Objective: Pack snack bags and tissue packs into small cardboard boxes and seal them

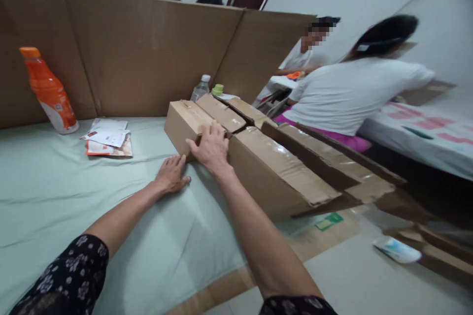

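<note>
Several brown cardboard boxes stand close together on the right part of the cloth-covered table. My right hand (211,148) lies with spread fingers on the near edge of a smaller cardboard box (181,125), beside a long taped box (273,172). On the pale green cloth (148,236), my left hand (172,174) rests with its fingers apart, the fingertips at the foot of the smaller box. Neither hand is closed round anything. Behind the boxes stand a clear bottle (200,88) and a green-capped bottle (218,90), partly hidden.
An orange bottle (55,93) and some paper packets (109,139) are at the left. A tall cardboard screen (155,49) runs along the back. To the right, a person in a white shirt (332,98) sits near another table (424,123). A white packet (397,249) lies at lower right.
</note>
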The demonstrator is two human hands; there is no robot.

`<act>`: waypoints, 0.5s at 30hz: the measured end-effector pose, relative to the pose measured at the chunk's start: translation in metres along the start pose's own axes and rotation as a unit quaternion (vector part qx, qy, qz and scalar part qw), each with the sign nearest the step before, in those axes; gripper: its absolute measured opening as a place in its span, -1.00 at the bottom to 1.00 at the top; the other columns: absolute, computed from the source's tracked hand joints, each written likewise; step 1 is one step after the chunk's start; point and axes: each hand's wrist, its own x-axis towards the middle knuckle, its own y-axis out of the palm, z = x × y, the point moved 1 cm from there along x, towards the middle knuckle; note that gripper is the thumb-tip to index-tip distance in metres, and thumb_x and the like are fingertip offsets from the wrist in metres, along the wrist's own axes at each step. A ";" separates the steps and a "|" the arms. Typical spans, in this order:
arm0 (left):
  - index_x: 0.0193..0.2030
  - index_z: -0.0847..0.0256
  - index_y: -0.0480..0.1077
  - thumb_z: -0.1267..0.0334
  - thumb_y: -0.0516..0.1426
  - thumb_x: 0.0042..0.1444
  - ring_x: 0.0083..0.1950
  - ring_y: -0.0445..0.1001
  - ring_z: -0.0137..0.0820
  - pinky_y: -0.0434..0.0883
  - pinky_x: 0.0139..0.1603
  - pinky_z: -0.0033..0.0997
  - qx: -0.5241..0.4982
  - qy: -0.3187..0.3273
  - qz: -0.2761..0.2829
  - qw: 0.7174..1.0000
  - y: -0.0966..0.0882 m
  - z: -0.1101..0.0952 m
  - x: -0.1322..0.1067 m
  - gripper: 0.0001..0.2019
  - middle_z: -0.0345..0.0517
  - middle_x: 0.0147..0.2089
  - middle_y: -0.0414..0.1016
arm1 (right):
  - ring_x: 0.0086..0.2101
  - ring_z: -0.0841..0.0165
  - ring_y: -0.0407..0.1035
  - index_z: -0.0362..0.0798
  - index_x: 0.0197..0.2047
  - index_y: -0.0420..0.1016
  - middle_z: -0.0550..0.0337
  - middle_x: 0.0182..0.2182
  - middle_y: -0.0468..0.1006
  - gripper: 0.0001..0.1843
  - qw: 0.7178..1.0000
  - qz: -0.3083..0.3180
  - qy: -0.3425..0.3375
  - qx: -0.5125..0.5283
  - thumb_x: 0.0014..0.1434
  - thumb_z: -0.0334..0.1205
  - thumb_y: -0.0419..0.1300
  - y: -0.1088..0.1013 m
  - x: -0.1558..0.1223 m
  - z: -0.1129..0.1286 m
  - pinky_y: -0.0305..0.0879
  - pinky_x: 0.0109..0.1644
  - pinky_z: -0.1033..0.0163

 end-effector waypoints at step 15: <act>0.06 0.11 0.60 -0.10 0.13 0.28 0.44 0.37 -0.09 0.29 0.46 -0.12 -0.141 0.201 0.208 0.947 -0.052 -0.045 -0.290 -0.58 -0.01 0.35 0.50 | 0.25 -0.01 0.34 -0.08 0.22 0.48 -0.20 0.28 0.46 -0.58 0.930 0.131 -0.317 0.130 0.38 -0.14 0.08 0.089 -0.150 0.146 0.32 0.22 -0.13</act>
